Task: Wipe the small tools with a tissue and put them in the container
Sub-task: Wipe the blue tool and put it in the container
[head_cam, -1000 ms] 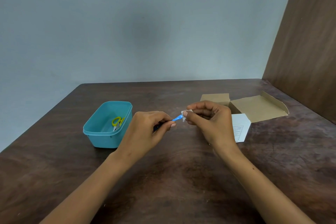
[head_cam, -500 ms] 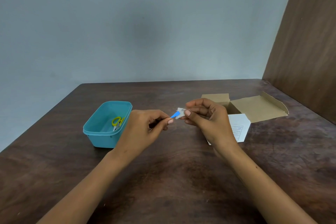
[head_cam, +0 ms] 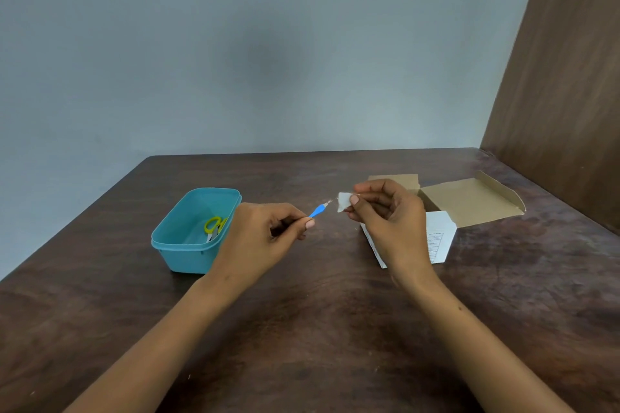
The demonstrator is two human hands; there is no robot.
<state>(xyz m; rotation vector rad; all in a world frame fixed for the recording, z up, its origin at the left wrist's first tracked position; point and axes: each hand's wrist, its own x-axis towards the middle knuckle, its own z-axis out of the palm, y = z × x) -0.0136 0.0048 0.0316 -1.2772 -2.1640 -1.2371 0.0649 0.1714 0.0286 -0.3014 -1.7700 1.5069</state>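
Blue-handled tool (head_cam: 317, 211) pinched in my left hand (head_cam: 261, 238), its tip just clear of the tissue (head_cam: 344, 201) my right hand (head_cam: 389, 221) grips. Wiping looks done; next, drop it in the container (head_cam: 188, 245) at nine o'clock, beside the scissors (head_cam: 214, 226).

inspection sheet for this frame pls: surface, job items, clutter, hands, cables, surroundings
Surface: dark wooden table, worn finish.
Job's things: blue tool held above the table, metal tip apart from the tissue; teal container on the left, open, yellow scissors inside.
Clutter: open cardboard box on the right; printed paper in front of it, partly hidden by the right hand.
Hands: left hand pinches the tool's handle; right hand pinches the tissue.
Cables: nothing seen.
Surroundings: plain grey wall behind; brown wooden panel on the right.
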